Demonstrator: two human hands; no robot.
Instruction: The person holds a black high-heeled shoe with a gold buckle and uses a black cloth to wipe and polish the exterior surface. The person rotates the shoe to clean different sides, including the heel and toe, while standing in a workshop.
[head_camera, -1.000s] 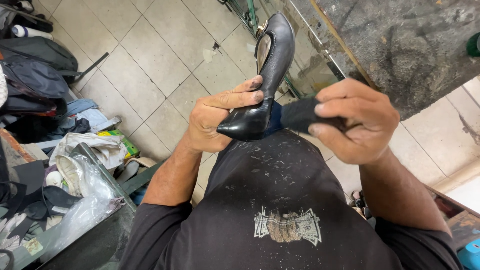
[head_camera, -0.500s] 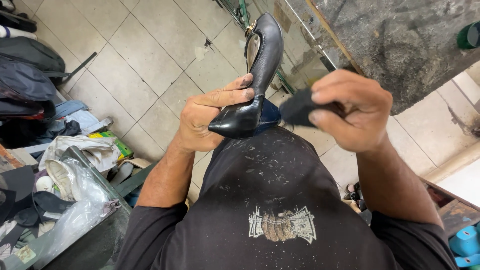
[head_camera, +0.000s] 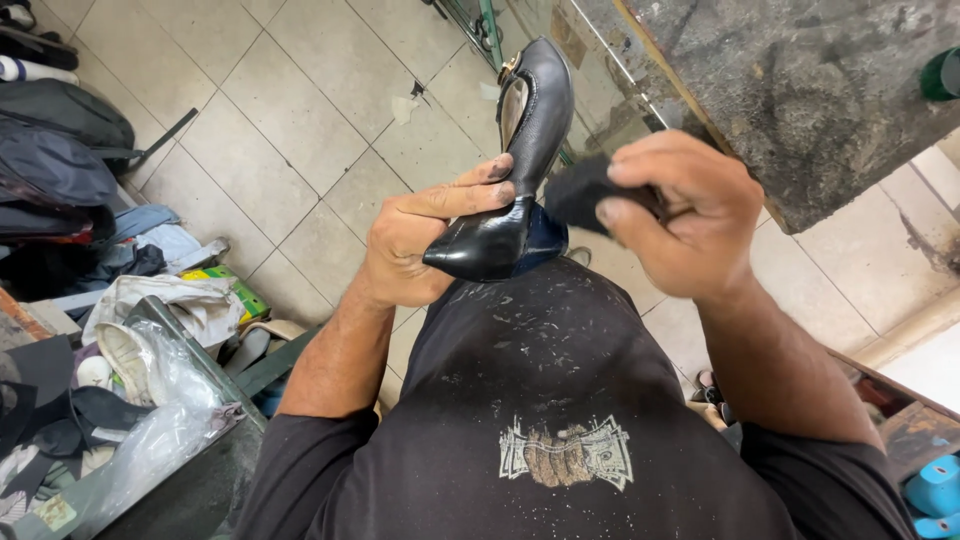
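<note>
The left hand (head_camera: 415, 250) grips a black shoe (head_camera: 515, 170) by its glossy toe, fingers (head_camera: 470, 198) wrapped shut around it, so the shoe stands nearly upright above the person's lap with its heel end pointing to 12 o'clock. The right hand (head_camera: 680, 215) sits at 3 o'clock of the shoe, its fingers pinched tight on a dark cloth (head_camera: 590, 190) that touches the shoe's side. Below both hands is the person's black shirt (head_camera: 540, 400), flecked with pale specks. A rough, stained worktop (head_camera: 800, 90) juts in at 1 o'clock, close over the right hand. The tiled floor (head_camera: 300, 110) fills the 11 o'clock area. At 9 o'clock lie dark bags (head_camera: 60, 150), and at 8 o'clock a heap of rags and clear plastic (head_camera: 160, 390). Blue rolls (head_camera: 935, 490) show at 4 o'clock.
</note>
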